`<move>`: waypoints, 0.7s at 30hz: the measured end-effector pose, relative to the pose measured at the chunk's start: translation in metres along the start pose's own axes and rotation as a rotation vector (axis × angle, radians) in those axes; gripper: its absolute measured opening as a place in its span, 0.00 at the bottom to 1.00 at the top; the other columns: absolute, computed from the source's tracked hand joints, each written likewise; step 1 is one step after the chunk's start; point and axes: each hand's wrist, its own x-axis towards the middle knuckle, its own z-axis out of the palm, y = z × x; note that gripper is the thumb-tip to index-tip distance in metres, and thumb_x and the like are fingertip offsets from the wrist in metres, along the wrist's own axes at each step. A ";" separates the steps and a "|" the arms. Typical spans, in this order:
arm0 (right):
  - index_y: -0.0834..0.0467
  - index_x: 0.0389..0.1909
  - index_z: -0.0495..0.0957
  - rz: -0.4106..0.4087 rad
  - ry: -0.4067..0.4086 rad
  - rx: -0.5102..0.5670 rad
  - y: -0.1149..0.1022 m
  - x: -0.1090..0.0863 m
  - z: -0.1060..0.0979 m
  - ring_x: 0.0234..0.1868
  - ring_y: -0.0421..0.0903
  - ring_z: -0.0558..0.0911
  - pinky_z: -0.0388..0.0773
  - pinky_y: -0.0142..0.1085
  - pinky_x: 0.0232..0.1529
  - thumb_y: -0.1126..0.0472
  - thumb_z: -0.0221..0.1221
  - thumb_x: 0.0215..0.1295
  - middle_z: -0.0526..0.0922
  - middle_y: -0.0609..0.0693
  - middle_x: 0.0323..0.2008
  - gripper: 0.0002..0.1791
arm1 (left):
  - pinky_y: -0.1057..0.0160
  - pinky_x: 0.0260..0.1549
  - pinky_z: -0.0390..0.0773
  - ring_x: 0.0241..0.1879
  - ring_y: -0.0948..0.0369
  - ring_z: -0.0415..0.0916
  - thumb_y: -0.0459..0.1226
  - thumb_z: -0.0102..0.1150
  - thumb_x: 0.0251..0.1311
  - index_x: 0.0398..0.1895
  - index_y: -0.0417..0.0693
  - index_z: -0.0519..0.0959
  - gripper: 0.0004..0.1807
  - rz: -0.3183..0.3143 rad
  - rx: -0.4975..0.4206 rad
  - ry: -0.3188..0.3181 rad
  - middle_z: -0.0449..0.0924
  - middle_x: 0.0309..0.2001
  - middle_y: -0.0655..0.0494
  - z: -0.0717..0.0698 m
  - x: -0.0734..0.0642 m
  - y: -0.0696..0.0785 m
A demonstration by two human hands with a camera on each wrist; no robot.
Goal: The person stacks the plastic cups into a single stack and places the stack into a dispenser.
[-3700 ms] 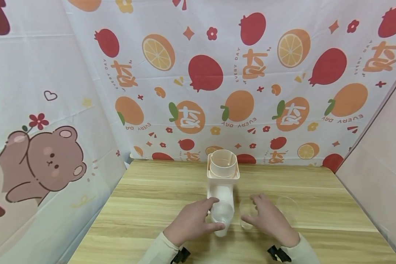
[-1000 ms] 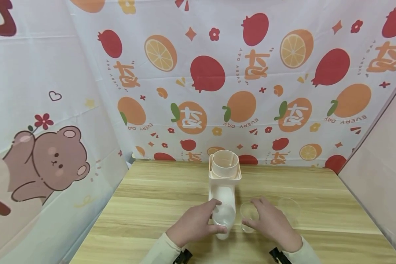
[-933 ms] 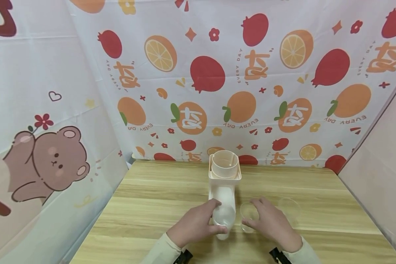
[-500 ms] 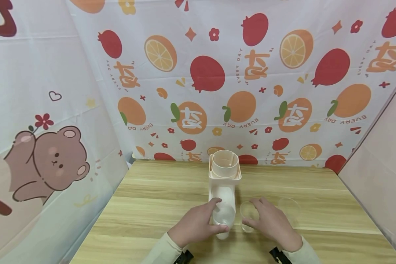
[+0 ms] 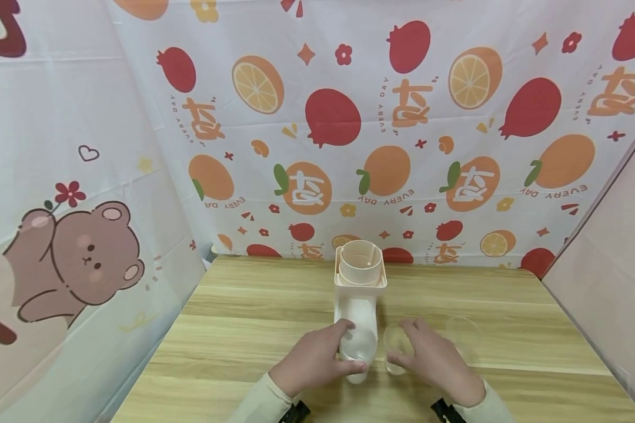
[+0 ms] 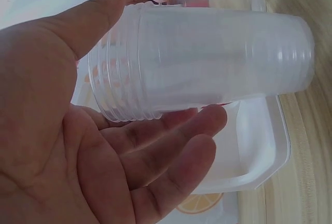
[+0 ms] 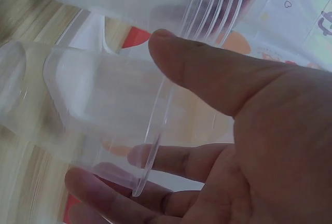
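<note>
My left hand [image 5: 317, 359] holds a stack of clear plastic cups [image 5: 357, 346] near its rims, thumb and fingers on opposite sides. In the left wrist view several nested rims show on the cup stack [image 6: 207, 53], close to the palm. To the right, my right hand [image 5: 438, 361] holds a single clear plastic cup [image 5: 394, 351] by its rim end. The right wrist view shows the thumb on one side of this cup [image 7: 114, 99] and fingers along the other. The cup and the stack stand side by side, slightly apart.
Behind the stack stands a cream-white holder [image 5: 361, 294] with a round cylinder [image 5: 360, 267] in its top. Another clear round plastic piece [image 5: 464, 335] is on the wooden table [image 5: 243, 335], right of my right hand. Fruit-printed cloth [image 5: 333, 117] hangs behind the table.
Over the last half second the single cup and my right hand shift very slightly left. My left hand keeps its hold on the stack. Since the oldest frame the head view has shifted a little.
</note>
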 end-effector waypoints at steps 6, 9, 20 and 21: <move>0.61 0.63 0.77 0.002 0.004 0.030 -0.003 -0.001 0.000 0.42 0.54 0.85 0.82 0.52 0.39 0.41 0.76 0.54 0.83 0.57 0.51 0.41 | 0.64 0.33 0.76 0.31 0.70 0.75 0.65 0.72 0.52 0.62 0.51 0.74 0.42 0.001 0.001 0.013 0.83 0.38 0.65 0.002 0.001 -0.001; 0.63 0.62 0.76 0.020 -0.003 0.082 -0.004 -0.001 0.001 0.48 0.54 0.85 0.82 0.53 0.45 0.42 0.77 0.53 0.84 0.56 0.52 0.42 | 0.64 0.32 0.76 0.31 0.70 0.75 0.66 0.72 0.52 0.63 0.51 0.74 0.42 -0.004 0.000 0.008 0.82 0.38 0.65 0.002 0.000 -0.002; 0.62 0.61 0.75 0.008 0.031 0.085 -0.006 -0.001 0.001 0.50 0.53 0.84 0.82 0.51 0.47 0.41 0.76 0.53 0.82 0.56 0.56 0.42 | 0.64 0.32 0.76 0.30 0.70 0.75 0.66 0.72 0.51 0.63 0.50 0.74 0.43 -0.002 -0.014 0.000 0.82 0.36 0.65 0.000 -0.002 0.000; 0.62 0.62 0.75 0.004 0.043 0.084 -0.007 -0.001 0.001 0.49 0.52 0.84 0.82 0.50 0.47 0.40 0.76 0.54 0.81 0.56 0.57 0.42 | 0.64 0.32 0.76 0.30 0.70 0.75 0.66 0.72 0.51 0.63 0.50 0.74 0.44 -0.003 -0.014 0.000 0.82 0.36 0.65 0.000 -0.002 0.001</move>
